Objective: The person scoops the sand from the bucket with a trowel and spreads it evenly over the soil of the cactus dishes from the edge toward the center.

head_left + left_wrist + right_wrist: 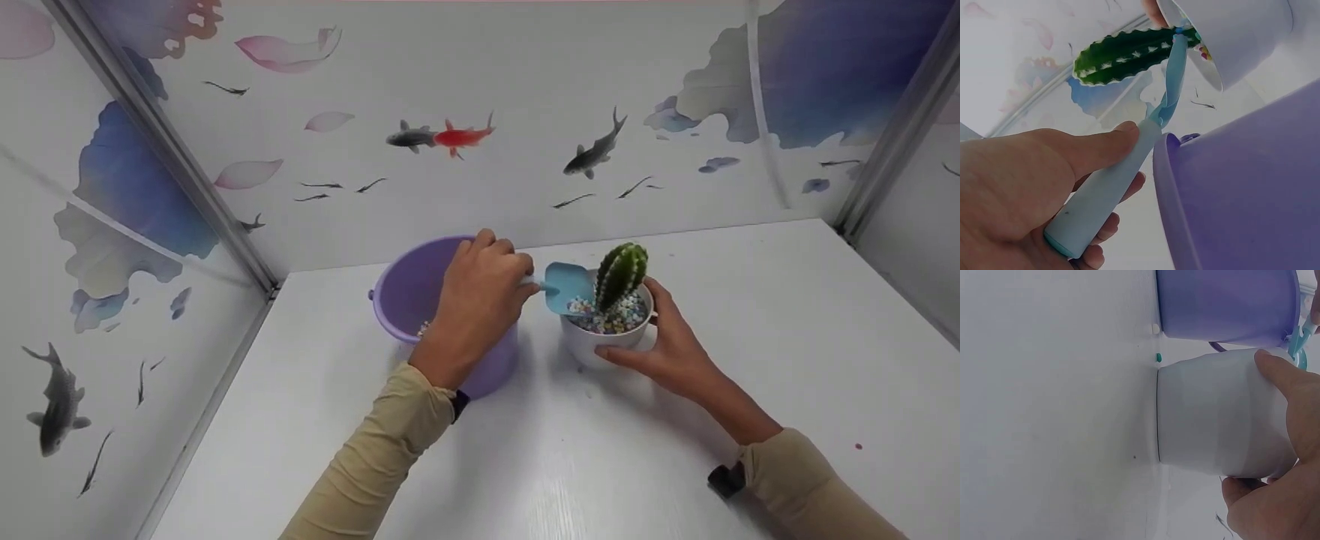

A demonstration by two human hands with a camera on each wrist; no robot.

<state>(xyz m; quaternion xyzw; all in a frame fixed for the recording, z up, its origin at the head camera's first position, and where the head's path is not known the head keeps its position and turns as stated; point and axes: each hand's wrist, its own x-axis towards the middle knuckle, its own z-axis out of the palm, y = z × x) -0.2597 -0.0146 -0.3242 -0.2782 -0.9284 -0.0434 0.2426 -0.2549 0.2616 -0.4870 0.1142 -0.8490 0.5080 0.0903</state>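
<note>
My left hand (484, 289) grips the pale handle of a small blue shovel (568, 285). The shovel's blade tips over the rim of a white pot (592, 346), with colored pebbles (581, 306) at its front edge. A green cactus (621, 276) stands in the pot, leaning slightly right, among multicolored pebbles (619, 319). Around the pot's right side curls my right hand (675, 349), thumb on the front; the right wrist view shows the pot (1213, 416) upright on the table. The left wrist view shows the shovel handle (1106, 191) between thumb and fingers.
A purple bucket (495, 367) stands left of the pot, beneath my left forearm, with some pebbles (424, 328) visible inside. A green pebble (1158, 358) and a white one (1156, 328) lie on the white table (600, 465). Printed panels enclose the back and sides.
</note>
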